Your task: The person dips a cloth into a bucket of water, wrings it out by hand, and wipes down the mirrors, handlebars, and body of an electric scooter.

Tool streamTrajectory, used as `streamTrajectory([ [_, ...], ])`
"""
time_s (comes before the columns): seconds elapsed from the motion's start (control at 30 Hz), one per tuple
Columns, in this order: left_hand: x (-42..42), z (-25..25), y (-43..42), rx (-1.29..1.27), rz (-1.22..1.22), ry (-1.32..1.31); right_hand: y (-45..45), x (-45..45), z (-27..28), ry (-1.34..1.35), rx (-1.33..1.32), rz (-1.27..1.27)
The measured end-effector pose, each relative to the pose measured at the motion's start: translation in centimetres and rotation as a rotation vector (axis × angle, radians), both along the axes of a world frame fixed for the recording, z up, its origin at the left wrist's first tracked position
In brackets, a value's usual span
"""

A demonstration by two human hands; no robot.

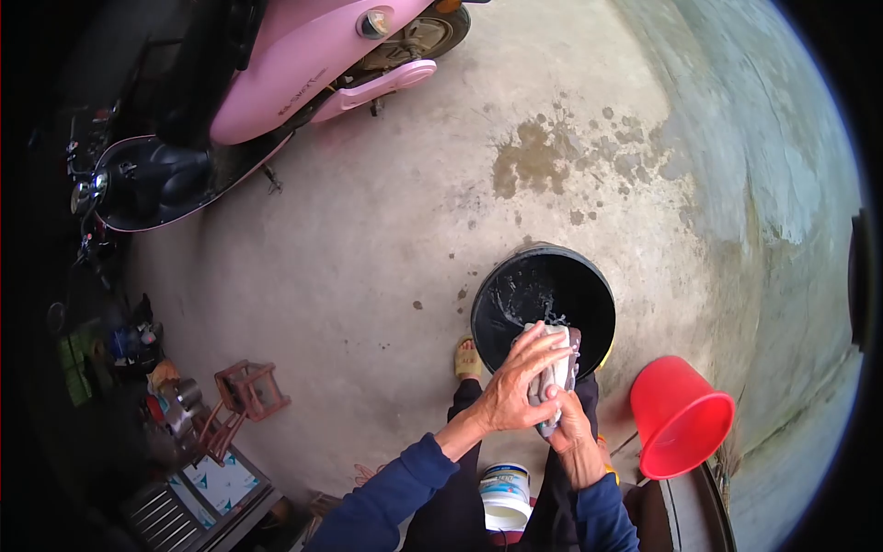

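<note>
My left hand [517, 390] lies over a pale block [557, 337], with its fingers bent across it. The block looks like a bar of soap, but the fingers partly hide it. Beneath it is a wet grey-brown bundle [575, 344] that looks like folded cloth, with white suds on it. My right hand [572, 425] grips this bundle from below, thumb on the near side. Both hands are over the near rim of a round black bucket [497, 348]. Wet streaks show on the bucket's inner wall, and dark liquid seems to lie inside.
A red bucket [664, 397] lies tilted at right, near the wall [782, 202]. A white tub [505, 501] stands between my legs. A pink scooter [303, 64] is at upper left, a wooden stool [250, 390] at lower left. Wet patches [533, 161] mark the concrete floor.
</note>
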State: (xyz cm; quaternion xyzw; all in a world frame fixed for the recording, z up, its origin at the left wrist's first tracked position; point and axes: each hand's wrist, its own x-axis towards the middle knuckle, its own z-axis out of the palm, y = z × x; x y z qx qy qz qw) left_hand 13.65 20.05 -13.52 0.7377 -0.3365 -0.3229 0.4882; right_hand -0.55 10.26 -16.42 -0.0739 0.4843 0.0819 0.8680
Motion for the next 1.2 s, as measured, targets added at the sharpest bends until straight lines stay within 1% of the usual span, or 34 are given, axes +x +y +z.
streamTrajectory([
  [0.03, 1.4, -0.8, 1.4, 0.029, 0.008, 0.016, -0.6, -1.9, -0.2, -0.014, 0.113, 0.103],
  [0.07, 2.3, -1.6, 2.4, 0.061, 0.018, 0.029, -0.3, -2.1, 0.3, -0.013, 0.115, 0.099],
  [0.13, 1.9, -2.7, 2.8, -0.185, 0.364, 0.931, 0.2, -2.0, 2.3, -0.179, 0.277, -0.079],
  [0.17, 1.9, -3.0, 2.9, -0.181, 0.339, 1.048, 0.4, -1.6, 3.3, -0.256, 0.362, -0.121],
  [0.2, 1.9, -2.8, 2.6, -0.176, 0.335, 1.052, 0.8, -1.4, 3.7, -0.327, 0.444, -0.133],
  [0.27, 1.5, -2.3, 1.5, -0.382, 0.26, 1.414, 1.6, -1.3, 4.3, -0.39, 0.579, -0.167],
  [0.3, 1.5, -1.8, 0.6, -0.462, 0.269, 1.459, 1.6, -0.9, 4.6, -0.395, 0.653, -0.16],
  [0.33, 1.8, -2.1, 0.3, -0.461, 0.268, 1.47, 1.6, -0.4, 4.7, -0.381, 0.683, -0.152],
  [0.4, 2.3, -2.7, -0.3, -0.453, 0.14, 1.418, 1.5, -0.4, 3.5, -0.388, 0.614, -0.107],
  [0.47, 2.7, -2.1, -0.8, -0.354, 0.26, 1.377, 0.2, -0.5, 3.1, -0.354, 0.445, 0.004],
  [0.53, 2.9, -3.3, -1.0, -0.222, 0.28, 1.28, -1.3, -0.4, 2.2, -0.35, 0.371, 0.176],
  [0.57, 3.2, -3.5, -1.2, -0.156, 0.274, 1.265, -2.0, 0.5, 2.4, -0.337, 0.288, 0.23],
  [0.6, 3.3, -3.7, -1.6, -0.155, 0.271, 1.268, -2.7, 1.6, 2.7, -0.328, 0.208, 0.287],
  [0.67, 3.5, -3.5, -2.2, -0.031, 0.345, 1.214, -4.0, 2.6, 2.1, -0.262, 0.114, 0.461],
  [0.7, 3.6, -2.8, -3.0, 0.013, 0.402, 1.169, -3.9, 3.1, 1.6, -0.272, 0.022, 0.475],
  [0.73, 3.6, -3.1, -3.3, 0.016, 0.403, 1.168, -3.8, 3.7, 1.3, -0.281, -0.071, 0.489],
  [0.77, 3.7, -3.3, -3.6, 0.089, 0.379, 1.019, -3.9, 4.2, 1.1, -0.281, -0.071, 0.489],
  [0.8, 3.7, -3.5, -3.9, 0.159, 0.355, 0.87, -4.2, 4.8, 1.2, -0.241, -0.175, 0.578],
  [0.83, 3.6, -3.6, -4.2, 0.15, 0.35, 0.823, -4.4, 5.1, 1.2, -0.199, -0.279, 0.667],
  [0.87, 3.5, -3.8, -4.5, 0.149, 0.351, 0.824, -4.5, 5.2, 0.7, -0.199, -0.28, 0.669],
  [0.93, 2.8, -4.9, -5.2, 0.342, 0.331, 0.467, -4.1, 5.1, -0.8, -0.15, -0.494, 0.737],
  [0.97, 2.0, -6.1, -5.4, 0.321, 0.383, 0.404, -3.9, 5.1, -1.2, -0.154, -0.54, 0.664],
  [1.0, 1.5, -6.9, -5.6, 0.321, 0.386, 0.403, -3.6, 4.9, -2.2, -0.156, -0.539, 0.666],
  [1.07, 0.9, -8.2, -5.9, 0.374, 0.442, 0.191, -3.1, 4.2, -5.2, -0.142, -0.72, 0.769],
  [1.13, 0.9, -9.0, -6.0, 0.394, 0.448, 0.211, -2.9, 3.7, -5.8, -0.15, -0.715, 0.799],
  [1.2, 1.3, -9.6, -5.5, 0.375, 0.339, 0.088, -2.4, 2.9, -5.8, -0.115, -0.543, 0.668],
])
